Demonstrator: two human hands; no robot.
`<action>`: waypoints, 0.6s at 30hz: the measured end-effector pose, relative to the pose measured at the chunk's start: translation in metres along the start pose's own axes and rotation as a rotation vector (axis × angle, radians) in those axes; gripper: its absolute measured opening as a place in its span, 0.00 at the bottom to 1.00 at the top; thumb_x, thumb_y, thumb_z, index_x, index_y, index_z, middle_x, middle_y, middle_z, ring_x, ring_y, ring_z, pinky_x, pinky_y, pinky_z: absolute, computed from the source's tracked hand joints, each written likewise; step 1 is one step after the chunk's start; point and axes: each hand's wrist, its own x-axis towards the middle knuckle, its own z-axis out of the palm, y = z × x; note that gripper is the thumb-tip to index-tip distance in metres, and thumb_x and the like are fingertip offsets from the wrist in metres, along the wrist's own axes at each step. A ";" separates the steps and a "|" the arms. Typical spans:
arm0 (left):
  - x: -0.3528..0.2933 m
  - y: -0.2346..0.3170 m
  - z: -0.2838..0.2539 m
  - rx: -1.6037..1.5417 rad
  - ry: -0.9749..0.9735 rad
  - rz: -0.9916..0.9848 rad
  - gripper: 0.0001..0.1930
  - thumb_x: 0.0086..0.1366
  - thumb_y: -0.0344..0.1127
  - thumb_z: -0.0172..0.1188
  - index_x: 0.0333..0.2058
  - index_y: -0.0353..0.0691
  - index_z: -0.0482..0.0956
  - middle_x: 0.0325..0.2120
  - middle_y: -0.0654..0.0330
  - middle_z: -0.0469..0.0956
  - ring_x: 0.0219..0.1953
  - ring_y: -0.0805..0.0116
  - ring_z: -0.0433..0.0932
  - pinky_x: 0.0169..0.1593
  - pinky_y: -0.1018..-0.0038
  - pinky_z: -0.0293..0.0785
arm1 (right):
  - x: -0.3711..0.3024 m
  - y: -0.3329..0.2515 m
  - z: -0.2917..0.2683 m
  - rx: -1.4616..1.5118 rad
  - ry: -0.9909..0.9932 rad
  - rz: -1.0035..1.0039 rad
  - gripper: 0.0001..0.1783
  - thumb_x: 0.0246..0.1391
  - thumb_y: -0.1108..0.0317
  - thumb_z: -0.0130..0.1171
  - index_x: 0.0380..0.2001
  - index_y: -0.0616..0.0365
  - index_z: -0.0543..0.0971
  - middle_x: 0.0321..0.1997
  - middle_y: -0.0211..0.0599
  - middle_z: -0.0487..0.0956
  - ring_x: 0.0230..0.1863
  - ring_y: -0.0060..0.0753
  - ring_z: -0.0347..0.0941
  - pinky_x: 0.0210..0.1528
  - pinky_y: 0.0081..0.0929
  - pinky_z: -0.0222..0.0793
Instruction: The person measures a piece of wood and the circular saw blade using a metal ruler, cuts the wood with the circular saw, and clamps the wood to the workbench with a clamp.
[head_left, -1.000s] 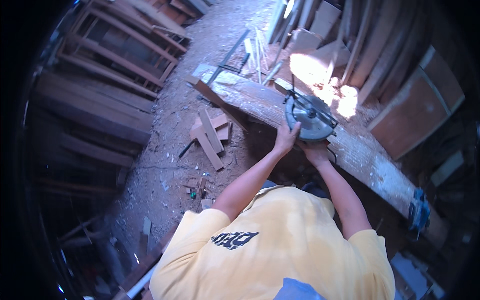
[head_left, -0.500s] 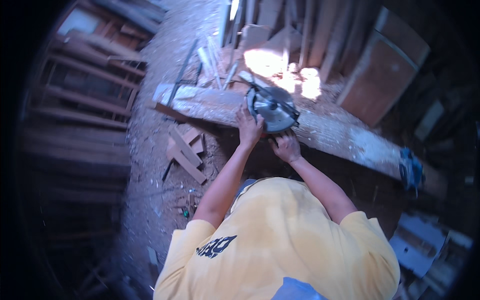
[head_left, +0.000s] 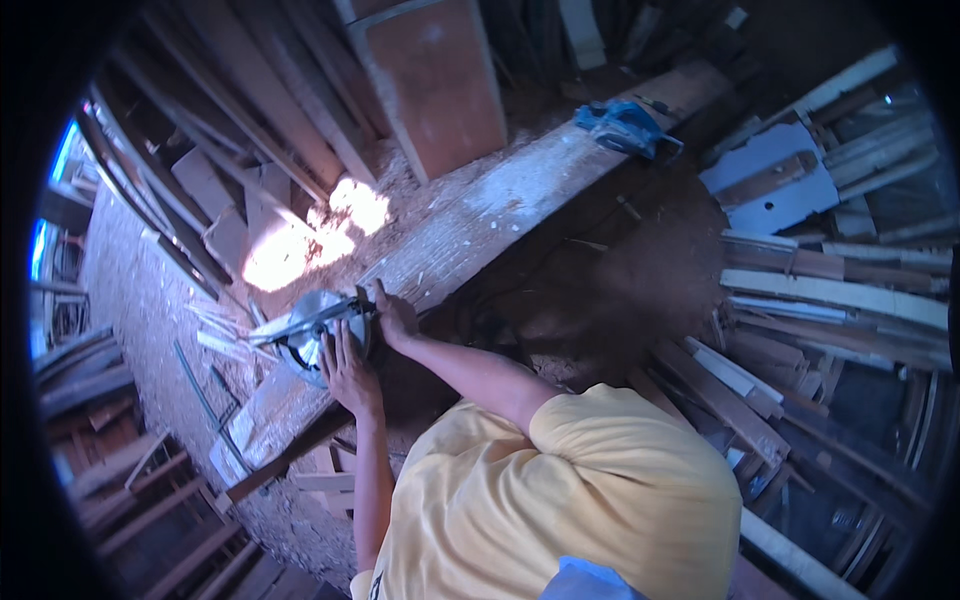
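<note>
A circular saw lies on a long, rough wooden plank, its round silver blade face turned up. My left hand rests on the saw's near side, fingers stretched flat over the disc. At the saw's right end, my right hand is closed against the edge, with one digit pointing up. The part of the saw under my right hand is hidden. A blue power tool sits farther along the same plank, out of reach of both hands.
Wood offcuts lie below the plank's near edge. Leaning boards and a reddish panel stand behind it. Stacked timber fills the right, beside a white board. A thin dark metal frame lies at the plank's left end.
The view has swung right, so the plank now runs diagonally and the saw appears lower left. My left fingers now reach over the disc, and my right hand is at the saw's right end.
</note>
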 end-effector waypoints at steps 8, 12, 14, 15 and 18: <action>-0.016 -0.016 0.009 0.029 0.026 -0.028 0.23 0.76 0.32 0.51 0.68 0.47 0.75 0.68 0.64 0.75 0.73 0.56 0.69 0.76 0.54 0.57 | 0.027 -0.013 -0.026 -0.197 -0.314 -0.183 0.17 0.69 0.63 0.48 0.57 0.49 0.78 0.38 0.54 0.87 0.40 0.59 0.86 0.41 0.55 0.82; -0.017 -0.022 -0.008 0.041 -0.020 0.231 0.23 0.74 0.32 0.53 0.66 0.51 0.77 0.67 0.66 0.77 0.73 0.56 0.68 0.78 0.48 0.51 | 0.099 0.002 -0.029 -0.060 -0.023 -0.135 0.13 0.66 0.64 0.53 0.48 0.48 0.84 0.37 0.52 0.86 0.34 0.58 0.84 0.39 0.54 0.81; -0.029 -0.027 -0.014 -0.002 -0.037 0.098 0.24 0.72 0.32 0.55 0.66 0.51 0.77 0.67 0.66 0.77 0.74 0.56 0.67 0.78 0.49 0.50 | 0.100 -0.014 -0.039 -0.182 -0.139 -0.387 0.13 0.62 0.63 0.61 0.49 0.47 0.83 0.44 0.43 0.85 0.39 0.55 0.85 0.43 0.49 0.81; -0.035 -0.036 -0.010 0.005 -0.041 0.062 0.25 0.71 0.31 0.55 0.67 0.52 0.77 0.67 0.67 0.76 0.75 0.57 0.65 0.78 0.49 0.49 | 0.092 -0.028 -0.047 -0.335 -0.345 -0.438 0.21 0.54 0.65 0.69 0.53 0.48 0.82 0.53 0.41 0.84 0.49 0.53 0.84 0.54 0.48 0.80; -0.011 -0.040 -0.020 -0.042 -0.099 0.095 0.30 0.67 0.30 0.57 0.68 0.59 0.75 0.69 0.72 0.73 0.76 0.59 0.63 0.79 0.51 0.49 | 0.103 -0.005 -0.078 -0.261 -0.307 -0.465 0.32 0.53 0.56 0.75 0.61 0.49 0.80 0.58 0.46 0.82 0.53 0.56 0.82 0.56 0.50 0.78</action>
